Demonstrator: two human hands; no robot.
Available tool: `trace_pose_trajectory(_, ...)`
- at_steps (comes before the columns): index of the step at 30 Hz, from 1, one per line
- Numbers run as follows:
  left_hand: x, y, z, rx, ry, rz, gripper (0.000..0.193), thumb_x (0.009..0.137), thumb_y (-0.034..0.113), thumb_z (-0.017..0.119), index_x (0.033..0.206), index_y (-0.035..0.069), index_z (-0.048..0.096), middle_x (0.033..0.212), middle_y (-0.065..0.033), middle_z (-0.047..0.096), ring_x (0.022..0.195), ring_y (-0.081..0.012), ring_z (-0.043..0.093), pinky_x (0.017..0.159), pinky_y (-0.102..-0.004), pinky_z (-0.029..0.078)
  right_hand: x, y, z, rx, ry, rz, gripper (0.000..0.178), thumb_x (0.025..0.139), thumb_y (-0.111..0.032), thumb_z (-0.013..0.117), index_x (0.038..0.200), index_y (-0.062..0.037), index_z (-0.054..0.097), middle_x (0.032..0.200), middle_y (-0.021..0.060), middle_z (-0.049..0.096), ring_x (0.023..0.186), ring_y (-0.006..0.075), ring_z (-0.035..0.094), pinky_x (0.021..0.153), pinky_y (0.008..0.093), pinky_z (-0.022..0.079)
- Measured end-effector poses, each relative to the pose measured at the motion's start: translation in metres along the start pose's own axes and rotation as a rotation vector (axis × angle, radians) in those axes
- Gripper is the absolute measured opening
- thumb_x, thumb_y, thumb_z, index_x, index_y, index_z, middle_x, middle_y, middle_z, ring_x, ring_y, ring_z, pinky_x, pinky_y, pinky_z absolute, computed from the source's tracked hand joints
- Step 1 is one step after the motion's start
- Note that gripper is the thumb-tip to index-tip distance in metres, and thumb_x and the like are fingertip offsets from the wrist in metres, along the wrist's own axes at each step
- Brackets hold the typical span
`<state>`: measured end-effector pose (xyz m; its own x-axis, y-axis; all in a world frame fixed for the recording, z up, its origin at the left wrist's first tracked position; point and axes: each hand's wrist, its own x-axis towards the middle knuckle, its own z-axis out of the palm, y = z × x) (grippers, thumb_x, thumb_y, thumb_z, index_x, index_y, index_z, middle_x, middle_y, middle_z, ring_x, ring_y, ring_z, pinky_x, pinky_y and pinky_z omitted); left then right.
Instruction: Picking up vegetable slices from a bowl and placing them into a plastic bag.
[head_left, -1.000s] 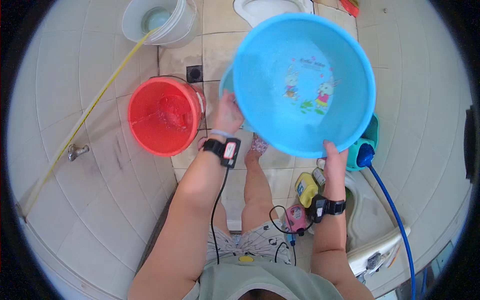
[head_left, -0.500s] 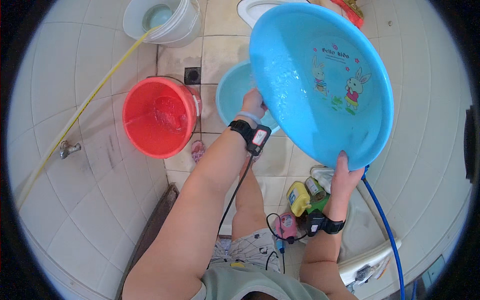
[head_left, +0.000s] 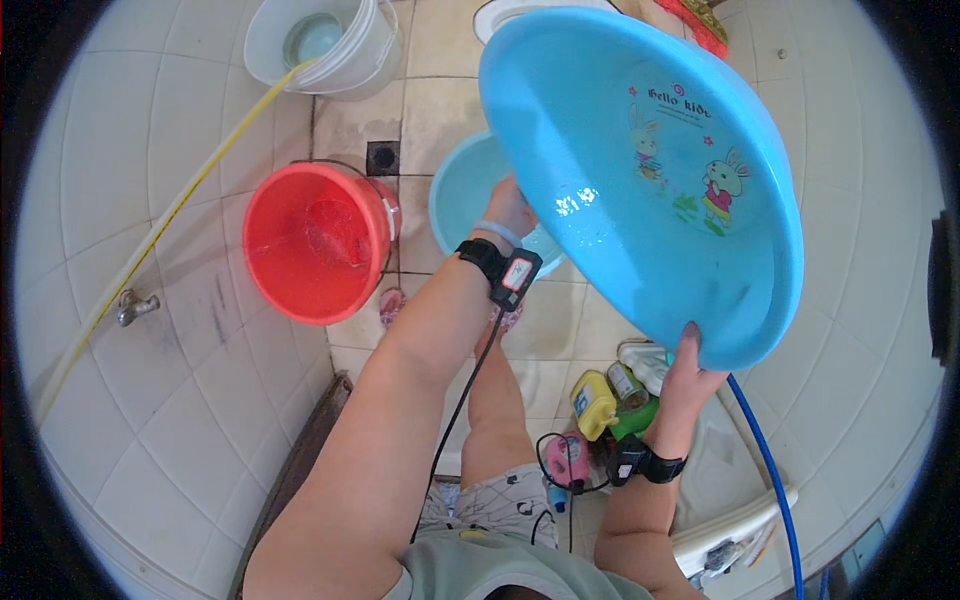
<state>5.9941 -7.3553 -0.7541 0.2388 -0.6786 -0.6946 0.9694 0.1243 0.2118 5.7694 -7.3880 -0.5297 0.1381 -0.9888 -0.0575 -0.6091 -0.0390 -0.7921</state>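
A large blue plastic basin point(head_left: 640, 270) with cartoon rabbits on its inside is held up, tilted toward the left. My right hand point(head_left: 688, 378) grips its near rim, thumb over the inside edge and fingers hidden beneath. At the basin's left rim my left hand point(head_left: 510, 208) is closed on the edge, its fingers partly out of sight. Below, on the floor, a smaller light-blue basin point(head_left: 458, 190) is partly covered by the big one and my left hand. A red bucket point(head_left: 275, 250) with some water inside stands to the left.
A white bucket point(head_left: 375, 65) holds the end of a yellow hose point(head_left: 205, 170) at the far left. A tap point(head_left: 138, 305) juts from the left wall. Several bottles, one a yellow bottle point(head_left: 593, 402), stand near a white washbasin point(head_left: 715, 460). A blue hose point(head_left: 770, 460) hangs at right.
The large basin has tipped more steeply, its right and near side shifting slightly right and toward me. My right hand has moved a little nearer with it. Less water shows on its inside.
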Motion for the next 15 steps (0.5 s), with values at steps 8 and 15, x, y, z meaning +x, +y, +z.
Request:
trace_pose_trajectory(8,-0.015,0.015,0.004,-0.17,-0.04,0.029,0.037,0.094,0.03,0.053,0.117,0.001,0.054,0.109,-0.0123,0.062,0.099,-0.0234,0.061,0.088,-0.04,0.05,0.006,0.014,0.002,0.15,-0.008,0.155,0.041,0.085,-0.007,0.058,0.122,0.0086,0.048,0.119,0.0134,0.056,0.105,0.022,0.053,0.094,0.0333,0.04)
trace_pose_trajectory(15,-0.022,0.008,-0.023,-0.115,-0.159,0.057,0.032,0.094,0.029,0.054,0.116,0.007,0.055,0.102,-0.0096,0.063,0.094,-0.023,0.061,0.084,-0.0418,0.051,-0.014,0.018,0.025,-0.079,-0.064,-0.267,0.059,0.087,-0.003,0.057,0.14,0.004,0.032,0.135,0.0182,0.046,0.115,0.0278,0.052,0.099,0.0379,0.04)
